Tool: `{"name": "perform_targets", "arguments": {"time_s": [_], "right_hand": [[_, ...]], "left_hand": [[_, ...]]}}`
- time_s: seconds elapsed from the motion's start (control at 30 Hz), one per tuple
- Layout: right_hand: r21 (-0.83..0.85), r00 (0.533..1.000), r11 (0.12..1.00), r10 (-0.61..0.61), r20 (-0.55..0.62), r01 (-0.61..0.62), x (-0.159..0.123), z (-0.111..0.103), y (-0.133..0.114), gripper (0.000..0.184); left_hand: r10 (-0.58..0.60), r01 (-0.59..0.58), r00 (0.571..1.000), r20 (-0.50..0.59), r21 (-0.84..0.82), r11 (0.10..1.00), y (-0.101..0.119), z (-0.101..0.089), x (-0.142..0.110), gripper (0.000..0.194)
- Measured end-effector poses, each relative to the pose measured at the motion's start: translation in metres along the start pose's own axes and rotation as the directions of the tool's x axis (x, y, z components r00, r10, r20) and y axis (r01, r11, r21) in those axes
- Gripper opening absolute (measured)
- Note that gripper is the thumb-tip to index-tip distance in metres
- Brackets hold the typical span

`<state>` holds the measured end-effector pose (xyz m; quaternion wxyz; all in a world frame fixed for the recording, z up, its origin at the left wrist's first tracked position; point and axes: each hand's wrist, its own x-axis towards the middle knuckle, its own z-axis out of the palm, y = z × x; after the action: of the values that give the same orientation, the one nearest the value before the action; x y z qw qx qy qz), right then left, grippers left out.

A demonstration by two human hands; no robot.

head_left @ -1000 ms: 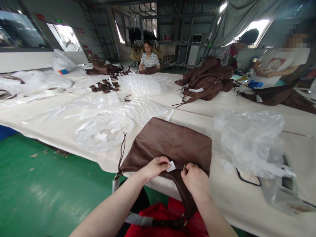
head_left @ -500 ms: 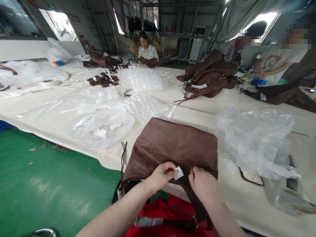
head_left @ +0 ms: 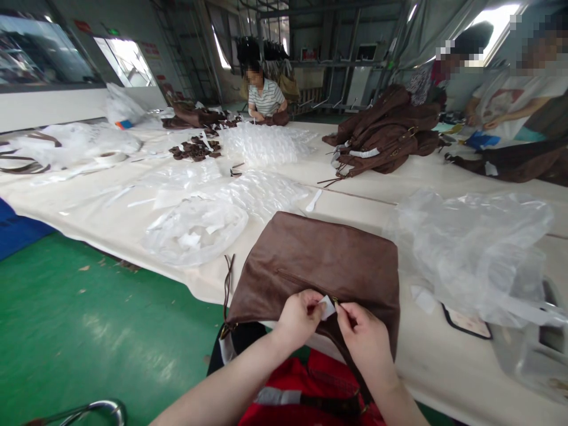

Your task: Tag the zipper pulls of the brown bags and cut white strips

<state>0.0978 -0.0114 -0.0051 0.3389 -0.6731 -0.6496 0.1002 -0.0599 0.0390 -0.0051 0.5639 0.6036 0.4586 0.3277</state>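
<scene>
A brown leather bag lies at the table's near edge, its strap hanging down toward my lap. My left hand pinches a small white paper piece over the bag's front. Close beside it, my right hand grips a small brass-coloured zipper pull at the right end of the bag's zipper. The paper's edge is right by the pull; whether they touch I cannot tell. Dark cords dangle from the bag's left corner.
Left of the bag is a clear plastic bag with white scraps. Plastic sheeting and a phone-like object lie to the right. Brown bags are heaped farther back. A person works across the table; others stand at right.
My left hand has brought the white paper right, up to the zipper pull. My right hand has turned so its thumb and forefinger show. The view has shifted slightly left.
</scene>
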Motion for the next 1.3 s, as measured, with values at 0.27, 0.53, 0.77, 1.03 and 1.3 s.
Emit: {"name": "perform_targets", "arguments": {"time_s": [0.27, 0.53, 0.77, 1.03, 1.3], "right_hand": [[0.031, 0.999, 1.000, 0.005, -0.034, -0.004, -0.006, 0.002, -0.007, 0.023], [-0.024, 0.999, 0.999, -0.025, -0.031, 0.024, -0.006, 0.007, -0.006, 0.018], [-0.017, 0.999, 1.000, -0.022, 0.028, 0.022, -0.008, 0.004, -0.008, 0.019], [0.228, 0.986, 0.962, 0.133, 0.104, -0.154, -0.007, -0.005, -0.008, 0.024], [0.390, 0.851, 0.774, 0.356, 0.385, -0.500, 0.006, -0.002, -0.002, 0.028]], "left_hand": [[0.184, -0.117, 0.965, -0.188, 0.317, 0.941, 0.007, 0.018, -0.010, 0.012], [0.245, -0.168, 0.938, -0.245, 0.296, 0.940, 0.001, 0.026, -0.014, 0.016], [0.136, -0.113, 0.966, -0.218, 0.114, 0.987, 0.005, 0.027, -0.010, 0.014], [0.048, -0.043, 0.975, -0.217, 0.028, 0.999, 0.005, 0.024, -0.002, 0.014], [-0.118, 0.084, 0.987, -0.111, -0.271, 0.959, 0.000, 0.019, 0.003, 0.029]]}}
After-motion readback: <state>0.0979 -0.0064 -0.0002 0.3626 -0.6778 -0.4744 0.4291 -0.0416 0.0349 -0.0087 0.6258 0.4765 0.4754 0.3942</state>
